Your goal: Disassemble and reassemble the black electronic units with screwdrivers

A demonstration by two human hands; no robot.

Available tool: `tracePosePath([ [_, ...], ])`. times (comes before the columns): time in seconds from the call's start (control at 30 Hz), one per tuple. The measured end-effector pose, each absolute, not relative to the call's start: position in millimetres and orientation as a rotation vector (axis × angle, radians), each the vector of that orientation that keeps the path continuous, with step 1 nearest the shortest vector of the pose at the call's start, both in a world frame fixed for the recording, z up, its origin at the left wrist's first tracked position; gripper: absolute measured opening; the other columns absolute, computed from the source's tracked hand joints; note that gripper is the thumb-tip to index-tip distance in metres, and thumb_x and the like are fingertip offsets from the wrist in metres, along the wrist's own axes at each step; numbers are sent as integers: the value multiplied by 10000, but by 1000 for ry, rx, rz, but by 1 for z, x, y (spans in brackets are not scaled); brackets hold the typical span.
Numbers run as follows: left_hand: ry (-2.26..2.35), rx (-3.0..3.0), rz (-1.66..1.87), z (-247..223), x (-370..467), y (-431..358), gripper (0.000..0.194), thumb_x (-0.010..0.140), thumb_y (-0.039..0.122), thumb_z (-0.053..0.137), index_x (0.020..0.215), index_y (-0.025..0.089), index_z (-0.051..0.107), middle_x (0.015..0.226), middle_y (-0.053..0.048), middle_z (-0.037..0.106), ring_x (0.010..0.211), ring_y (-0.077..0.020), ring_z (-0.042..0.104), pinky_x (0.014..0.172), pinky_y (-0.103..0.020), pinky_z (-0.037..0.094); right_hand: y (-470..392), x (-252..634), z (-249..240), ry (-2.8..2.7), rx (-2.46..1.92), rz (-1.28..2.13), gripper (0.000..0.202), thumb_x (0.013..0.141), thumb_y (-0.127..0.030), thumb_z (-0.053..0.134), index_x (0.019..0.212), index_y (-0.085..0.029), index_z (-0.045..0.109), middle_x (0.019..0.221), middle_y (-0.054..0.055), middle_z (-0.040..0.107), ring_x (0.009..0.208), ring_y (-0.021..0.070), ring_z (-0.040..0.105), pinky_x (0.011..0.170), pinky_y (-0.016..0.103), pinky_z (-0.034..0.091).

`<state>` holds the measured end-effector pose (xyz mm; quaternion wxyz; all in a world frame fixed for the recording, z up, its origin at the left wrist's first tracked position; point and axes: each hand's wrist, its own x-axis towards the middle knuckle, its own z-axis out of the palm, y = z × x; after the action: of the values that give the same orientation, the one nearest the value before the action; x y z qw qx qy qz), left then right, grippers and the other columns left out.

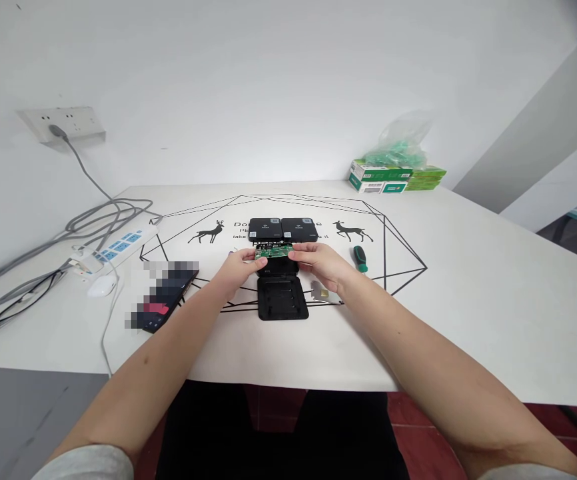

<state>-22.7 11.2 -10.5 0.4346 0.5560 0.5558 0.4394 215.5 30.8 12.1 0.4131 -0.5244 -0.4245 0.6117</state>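
A green circuit board [274, 252] is held level between both hands, above a black case part [279, 268]. My left hand [241, 267] pinches its left end with thumb and fingers. At its right end my right hand [318, 259] grips the board the same way. Nearer to me lies an open black cover [282, 299] with its inside facing up. Two closed black boxes [265, 229] sit side by side just beyond the board. A silvery metal plate [324, 293] lies under and beside my right hand.
A green and black screwdriver [360, 259] lies to the right. On the left are a phone [173, 293], a power strip [126, 248], a white mouse-like object [101, 285], glasses [18, 303] and coiled cables. Green boxes [381, 175] with a plastic bag stand at the back right.
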Motion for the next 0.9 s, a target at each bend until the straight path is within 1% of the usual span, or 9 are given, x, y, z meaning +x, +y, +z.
tracePosePath([
  [0.3,1366,1355,1059,-12,-21,14,562,781,467,986,1237,194,804,1073,-109,812,1120,-302,741,1064,-448,558,34,216,8,-1094,-1324,1536,316,744,-139,921,1011,-186,759,1045,73,823,1062,217,759,1113,392,554],
  [0.4,1381,1360,1058,-13,-20,15,548,780,464,987,1224,198,808,1043,-101,804,1081,-296,746,1048,-446,568,35,217,5,-1115,-1322,1533,304,736,-145,923,994,-190,769,1047,73,826,1054,217,754,1115,391,556],
  [0.53,1410,1369,1070,-15,-19,15,536,764,459,998,1193,197,812,1014,-90,791,1034,-286,744,1034,-446,578,38,220,3,-1182,-1319,1531,299,703,-158,941,954,-197,783,1040,73,826,1026,223,749,1070,397,581],
  [0.7,1416,1397,1032,-16,-22,18,509,779,427,979,1206,208,810,1027,-77,783,1010,-270,738,997,-432,589,39,220,2,-1205,-1354,1516,305,739,-161,924,1000,-183,768,987,66,817,971,213,745,1079,399,583],
  [0.8,1403,1409,1038,-17,-23,19,514,766,411,978,1210,211,814,1014,-78,787,991,-266,733,977,-425,596,38,220,2,-1281,-1416,1462,344,748,-178,936,1047,-175,763,1006,74,825,954,218,747,1075,418,578],
  [0.9,1397,1415,1042,-16,-23,19,506,761,411,976,1199,214,820,1010,-86,791,1004,-272,731,983,-433,600,39,220,2,-1380,-1432,1395,352,753,-192,934,1065,-159,775,1030,85,832,972,220,755,1073,405,561],
])
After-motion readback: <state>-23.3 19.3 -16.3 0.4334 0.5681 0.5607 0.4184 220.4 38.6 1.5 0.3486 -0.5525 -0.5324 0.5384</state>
